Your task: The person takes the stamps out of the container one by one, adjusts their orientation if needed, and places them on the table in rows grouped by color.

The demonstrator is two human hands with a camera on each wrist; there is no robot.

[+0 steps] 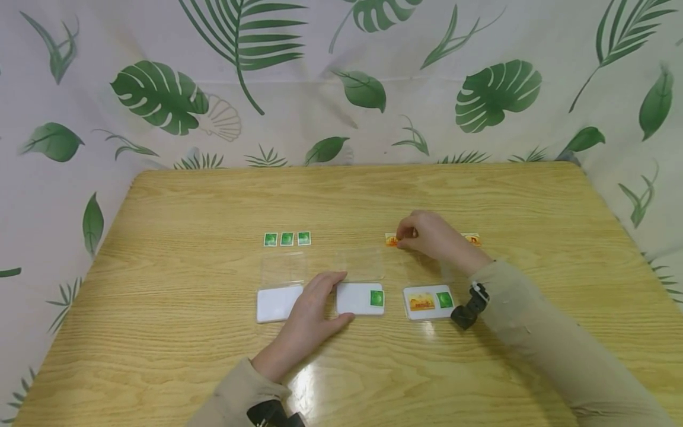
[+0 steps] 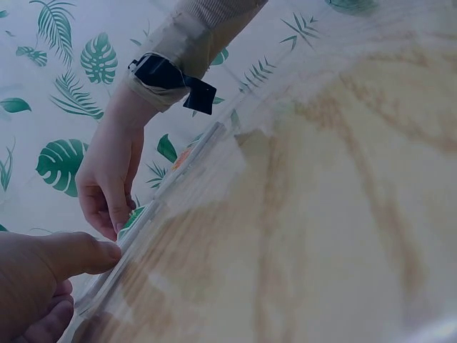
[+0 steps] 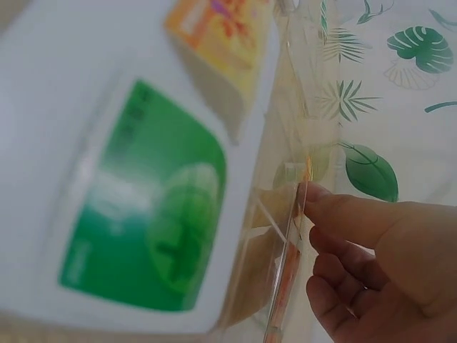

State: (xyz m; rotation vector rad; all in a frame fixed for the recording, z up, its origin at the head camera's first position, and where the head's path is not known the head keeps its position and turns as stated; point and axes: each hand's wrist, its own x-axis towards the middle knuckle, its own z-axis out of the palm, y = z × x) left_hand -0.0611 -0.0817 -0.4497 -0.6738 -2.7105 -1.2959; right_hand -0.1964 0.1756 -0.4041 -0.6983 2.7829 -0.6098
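Note:
My left hand (image 1: pixel 312 311) holds the middle white card (image 1: pixel 353 298) by its edges, thumb at the near side and fingers at the far side. A green stamp (image 1: pixel 376 298) lies on that card's right part. Farther back, my right hand (image 1: pixel 429 234) has thumb and index finger together at a row of orange stamps (image 1: pixel 472 239), pinching one orange stamp (image 3: pixel 308 168); the hand hides much of the row. The right white card (image 1: pixel 427 314) carries an orange stamp (image 1: pixel 422 301) and a green stamp (image 1: pixel 444 300).
A blank white card (image 1: pixel 274 303) lies left, partly behind my left hand. Clear plastic sleeves (image 1: pixel 283 268) lie behind the cards. Three green stamps (image 1: pixel 287 239) stand in a row at the back left of the wooden table (image 1: pixel 176 255). A leaf-print cloth (image 1: pixel 320 118) hangs behind.

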